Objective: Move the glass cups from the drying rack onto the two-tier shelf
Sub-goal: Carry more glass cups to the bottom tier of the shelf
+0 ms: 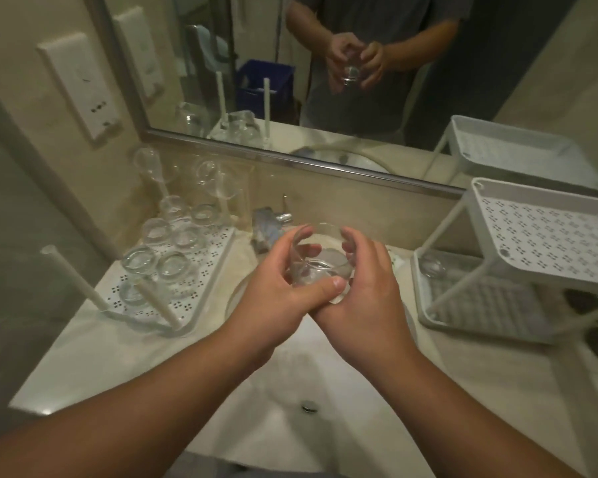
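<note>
You hold one glass cup (316, 260) in both hands over the sink (290, 391).

Your left hand (273, 288) and right hand (363, 291) wrap it from either side, thumbs at its base. Left of the sink, more cups (171, 243) sit upside down on the drying rack (208, 257); right of it stands the two-tier shelf (546, 232), one cup (432, 265) on its lower tier. The faucet (270, 222) sits just behind the cup.
</note>
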{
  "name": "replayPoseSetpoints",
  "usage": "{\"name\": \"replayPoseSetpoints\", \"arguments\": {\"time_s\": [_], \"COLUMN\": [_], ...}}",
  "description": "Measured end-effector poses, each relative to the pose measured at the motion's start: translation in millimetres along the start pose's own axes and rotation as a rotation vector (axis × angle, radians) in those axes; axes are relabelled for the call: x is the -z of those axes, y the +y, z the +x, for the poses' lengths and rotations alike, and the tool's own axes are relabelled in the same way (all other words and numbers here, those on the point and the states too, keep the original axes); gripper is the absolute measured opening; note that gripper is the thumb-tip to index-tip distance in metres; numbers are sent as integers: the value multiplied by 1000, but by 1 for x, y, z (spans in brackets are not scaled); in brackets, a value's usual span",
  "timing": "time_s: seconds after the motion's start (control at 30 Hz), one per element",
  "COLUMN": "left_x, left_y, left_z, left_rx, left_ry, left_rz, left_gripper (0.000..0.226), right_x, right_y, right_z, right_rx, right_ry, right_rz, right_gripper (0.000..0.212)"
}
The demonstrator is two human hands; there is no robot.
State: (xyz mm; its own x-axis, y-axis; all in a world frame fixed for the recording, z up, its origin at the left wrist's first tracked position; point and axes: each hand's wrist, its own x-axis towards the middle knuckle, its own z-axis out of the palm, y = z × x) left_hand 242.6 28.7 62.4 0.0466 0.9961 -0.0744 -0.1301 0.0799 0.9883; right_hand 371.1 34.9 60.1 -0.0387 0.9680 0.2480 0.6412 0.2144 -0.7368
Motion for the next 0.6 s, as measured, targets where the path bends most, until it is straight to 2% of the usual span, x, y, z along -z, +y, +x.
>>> {"name": "replayPoseSetpoints", "arguments": {"time_s": [0.43,0.6], "left_x": [-129,-168], "left_y": [-60,-82], "left_z": [10,14], "left_rx": [135,178], "left_ry": [-206,-279], "left_rz": [261,298], "left_gripper": [83,73], "right_x": [83,103], "right_y": [122,161], "right_z": [-46,-59], "right_rx": [-257,-315], "right_ry": [3,33], "right_rz": [13,11], "right_gripper": [78,82]}}
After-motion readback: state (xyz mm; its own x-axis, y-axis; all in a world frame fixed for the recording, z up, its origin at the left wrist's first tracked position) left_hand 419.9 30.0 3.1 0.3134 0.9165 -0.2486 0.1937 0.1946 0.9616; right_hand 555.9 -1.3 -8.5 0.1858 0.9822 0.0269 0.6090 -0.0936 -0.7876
